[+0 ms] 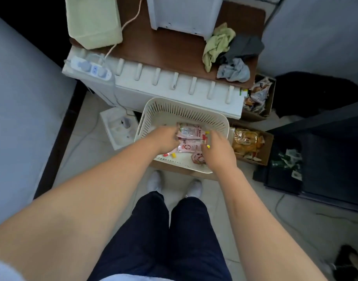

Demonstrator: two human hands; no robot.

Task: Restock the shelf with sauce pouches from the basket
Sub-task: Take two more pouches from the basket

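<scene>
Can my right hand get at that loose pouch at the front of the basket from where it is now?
Probably yes. The right hand is already inside the basket, right beside the loose pouch, and nothing covers it.

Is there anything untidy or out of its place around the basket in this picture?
Yes. Crumpled cloths lie in a heap on the brown tabletop. The sauce pouches lie jumbled in the basket, not stacked. A cardboard box to the right holds loose, messy packets.
</scene>
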